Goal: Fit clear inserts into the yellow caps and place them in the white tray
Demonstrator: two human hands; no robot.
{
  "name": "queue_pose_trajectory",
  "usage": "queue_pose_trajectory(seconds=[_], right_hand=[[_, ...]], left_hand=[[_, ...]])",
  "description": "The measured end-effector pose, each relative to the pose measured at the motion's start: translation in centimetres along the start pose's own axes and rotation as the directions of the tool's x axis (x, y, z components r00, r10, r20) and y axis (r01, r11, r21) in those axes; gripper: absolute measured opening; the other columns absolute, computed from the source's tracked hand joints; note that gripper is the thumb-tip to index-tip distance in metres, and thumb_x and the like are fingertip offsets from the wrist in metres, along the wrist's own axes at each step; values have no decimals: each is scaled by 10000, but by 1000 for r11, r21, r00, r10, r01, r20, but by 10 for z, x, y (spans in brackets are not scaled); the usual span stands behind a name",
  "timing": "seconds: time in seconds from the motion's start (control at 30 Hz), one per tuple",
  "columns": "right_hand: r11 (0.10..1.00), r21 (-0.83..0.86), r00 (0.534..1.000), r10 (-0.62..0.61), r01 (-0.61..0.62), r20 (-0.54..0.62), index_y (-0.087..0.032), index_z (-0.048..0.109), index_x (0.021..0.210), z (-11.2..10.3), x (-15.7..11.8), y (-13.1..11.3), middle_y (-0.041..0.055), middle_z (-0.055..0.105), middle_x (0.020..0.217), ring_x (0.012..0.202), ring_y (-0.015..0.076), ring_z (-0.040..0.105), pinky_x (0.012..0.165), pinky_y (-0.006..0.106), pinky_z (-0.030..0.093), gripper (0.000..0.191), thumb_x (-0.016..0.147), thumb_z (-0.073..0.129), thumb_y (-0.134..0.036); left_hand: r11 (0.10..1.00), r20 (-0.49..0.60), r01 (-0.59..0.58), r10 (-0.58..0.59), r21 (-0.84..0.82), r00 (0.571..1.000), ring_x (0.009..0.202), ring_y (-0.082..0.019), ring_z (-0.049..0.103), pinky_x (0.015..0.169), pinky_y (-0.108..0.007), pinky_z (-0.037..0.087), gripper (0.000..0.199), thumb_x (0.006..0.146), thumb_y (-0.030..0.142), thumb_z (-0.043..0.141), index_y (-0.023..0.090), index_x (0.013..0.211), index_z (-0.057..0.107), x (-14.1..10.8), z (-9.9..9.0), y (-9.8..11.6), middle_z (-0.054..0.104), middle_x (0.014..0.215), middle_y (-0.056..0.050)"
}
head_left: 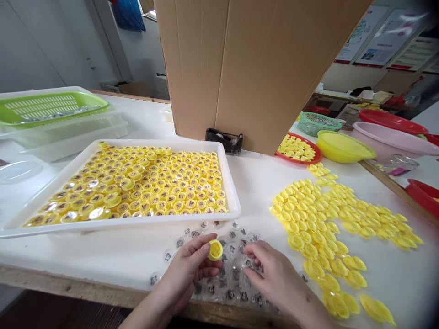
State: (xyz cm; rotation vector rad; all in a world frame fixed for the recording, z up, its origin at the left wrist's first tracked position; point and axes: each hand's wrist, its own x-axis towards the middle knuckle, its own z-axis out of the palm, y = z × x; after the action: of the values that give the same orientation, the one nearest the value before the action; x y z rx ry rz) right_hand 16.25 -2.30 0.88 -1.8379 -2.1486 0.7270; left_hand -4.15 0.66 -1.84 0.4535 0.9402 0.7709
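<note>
A small round yellow cap (215, 250) is pinched between the thumb and fingers of my left hand (185, 269), its hollow side facing me. My right hand (276, 272) hovers just to the right, over the clear round discs (243, 296). Its thumb and forefinger are apart, and nothing shows between them. These discs carry small dark printed pictures and lie spread under and around both hands. Right of my right hand, many loose yellow pieces (310, 250) with pointed tabs lie on the white table (257, 187).
Beyond my left hand stands a white tray (235, 201) filled with yellow capped pieces bearing pictures. Behind it are a black tape dispenser (224, 140) and a tall cardboard box (254, 68). A green basket (51, 98) sits far left; a yellow bowl (345, 148) and red plate (317, 157) stand right.
</note>
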Motion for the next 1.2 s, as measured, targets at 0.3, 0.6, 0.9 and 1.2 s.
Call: queue_pose_trajectory(seconds=[0.3,0.6,0.9,1.2], right_hand=[[867,356,926,-260,349,-275,-231,535,1004,-7,-5,-13,19,538,944,744,125,565,691,256,495,253,798,542,-84],[847,313,895,-356,430,-268,-240,537,1081,-11,-2,-19,32,569,998,843,144,571,740,251,498,314,816,553,-74],[894,189,910,-376,406,-174,-276,508,1199,-11,-6,-22,19,555,870,792,153,578,681,266,497,349,878,504,-140],[906,126,915,-402,403,-35,-282,470,1246,-17,-5,-18,27,593,931,864,175,587,737,304,499,443,863,468,-59]], left_hand=[[995,184,25,-7,-92,983,714,-178,668,643,-258,508,426,762,314,677,104,1125,601,-13,20,-2,692,867,-121],[997,251,-23,42,-78,967,676,-147,648,601,-220,471,355,768,350,672,124,1038,633,-15,24,-1,698,841,-106],[998,213,-18,31,-64,977,519,-93,583,460,-165,424,321,765,364,669,116,968,656,-11,25,-5,634,654,-37],[998,219,-1,14,-58,976,500,-90,583,439,-156,407,299,789,357,644,108,953,647,-9,23,-11,634,654,-42]])
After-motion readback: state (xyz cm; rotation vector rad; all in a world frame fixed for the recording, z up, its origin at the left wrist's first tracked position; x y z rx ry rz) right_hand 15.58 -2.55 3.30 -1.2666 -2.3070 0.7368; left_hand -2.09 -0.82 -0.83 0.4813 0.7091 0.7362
